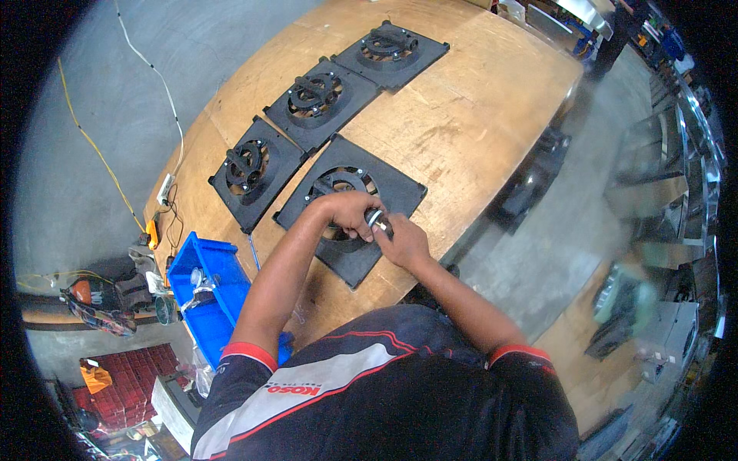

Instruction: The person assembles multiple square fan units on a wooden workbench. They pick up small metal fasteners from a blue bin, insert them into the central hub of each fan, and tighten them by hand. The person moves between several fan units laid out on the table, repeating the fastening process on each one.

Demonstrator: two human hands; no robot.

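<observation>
A: Standing beside the wooden workbench (pixel 477 115), I see a person bent over the nearest black square fan frame (pixel 350 207), which lies flat near the bench's front edge. Where are the hands?

B: Both meet over the frame's round opening, at its right side. The left hand (pixel 350 213) curls down from above, fingers closed together around a small silvery metal part (pixel 376 219). The right hand (pixel 403 242) comes up from below, its fingers also closed against the same part. The two hands touch each other there. What kind of part it is, I cannot tell; it is mostly covered.

A: And the other frames?

B: Three more black fan frames lie in a diagonal row behind: one (pixel 254 169) just beside the near frame's left corner, the middle one (pixel 321 98) farther back, the last (pixel 390 50) near the bench's far edge. Each shows a round grille in its centre.

A: Anything to the left?

B: A blue plastic bin (pixel 211 288) sits at the bench's left end, near the person's left elbow, holding clear bags
</observation>
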